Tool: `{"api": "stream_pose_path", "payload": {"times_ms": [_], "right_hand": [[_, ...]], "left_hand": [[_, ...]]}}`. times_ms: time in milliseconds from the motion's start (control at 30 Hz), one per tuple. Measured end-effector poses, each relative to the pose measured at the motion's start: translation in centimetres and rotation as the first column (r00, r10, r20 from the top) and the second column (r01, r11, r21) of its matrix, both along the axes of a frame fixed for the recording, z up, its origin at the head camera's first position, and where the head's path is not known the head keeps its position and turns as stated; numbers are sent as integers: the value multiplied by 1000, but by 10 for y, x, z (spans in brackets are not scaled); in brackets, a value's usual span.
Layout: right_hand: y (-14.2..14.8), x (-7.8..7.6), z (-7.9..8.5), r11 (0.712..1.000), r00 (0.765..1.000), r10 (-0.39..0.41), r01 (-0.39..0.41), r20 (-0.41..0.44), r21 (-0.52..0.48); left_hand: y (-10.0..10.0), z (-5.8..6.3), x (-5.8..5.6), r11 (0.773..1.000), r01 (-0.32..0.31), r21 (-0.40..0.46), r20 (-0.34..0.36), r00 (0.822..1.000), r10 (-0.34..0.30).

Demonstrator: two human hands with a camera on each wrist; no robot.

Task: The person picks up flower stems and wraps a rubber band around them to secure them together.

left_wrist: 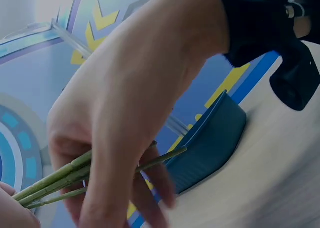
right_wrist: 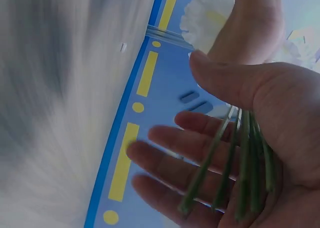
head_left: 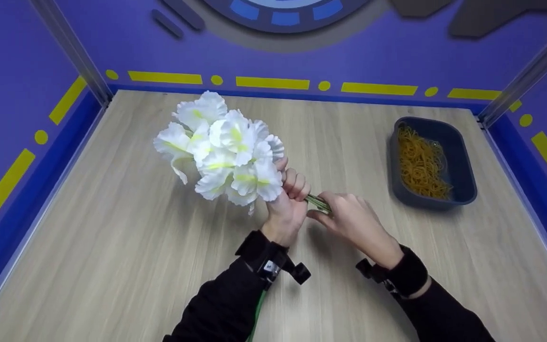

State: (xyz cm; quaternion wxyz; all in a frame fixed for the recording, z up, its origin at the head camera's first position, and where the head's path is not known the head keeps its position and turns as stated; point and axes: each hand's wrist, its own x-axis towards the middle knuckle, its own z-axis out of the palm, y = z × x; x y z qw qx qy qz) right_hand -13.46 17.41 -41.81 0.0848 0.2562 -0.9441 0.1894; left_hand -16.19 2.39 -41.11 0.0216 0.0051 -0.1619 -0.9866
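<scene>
A bouquet of white artificial flowers (head_left: 228, 147) with yellow-green centres tilts to the upper left above the table. My left hand (head_left: 288, 206) grips its green stems (head_left: 317, 203) just below the blossoms, fingers curled round them. At the lower end of the stems is my right hand (head_left: 356, 225). In the right wrist view, the loose stem ends (right_wrist: 243, 173) lie across the right palm; the fingers (right_wrist: 180, 163) stay extended and spread, with the thumb apart. The left wrist view shows stems (left_wrist: 60, 180) passing behind the right hand's near fingers. The blossoms hide part of the left hand.
A dark grey plastic tub (head_left: 463, 166) stands at the right of the wooden table (head_left: 112, 247), holding a heap of yellow-brown rubber bands (head_left: 420, 166). Blue-purple panels (head_left: 273, 61) with yellow markings wall the table at the back and both sides.
</scene>
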Motion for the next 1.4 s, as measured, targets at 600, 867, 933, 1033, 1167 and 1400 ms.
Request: {"api": "stream_pose_path", "payload": {"times_ms": [600,867,933,1033,1167,1400], "right_hand": [[1,1,-5,984,991,-32,53,-131,167],[-2,6,-4,974,965,-11,69,-261,215],[-2,7,-5,974,963,-8,69,-269,218],[-4,8,-4,974,959,2,63,-283,219],[-5,10,-3,974,955,13,55,-297,220],[-7,12,-7,979,959,36,24,-282,205]], "left_hand": [[-9,-1,-10,991,66,120,202,975,-90],[-17,0,-16,980,108,165,217,966,-143],[-20,0,-17,978,129,166,226,960,-165],[-24,0,-19,972,166,168,228,953,-202],[-29,1,-20,956,210,203,200,947,-251],[-32,2,-19,942,219,255,161,951,-265]]}}
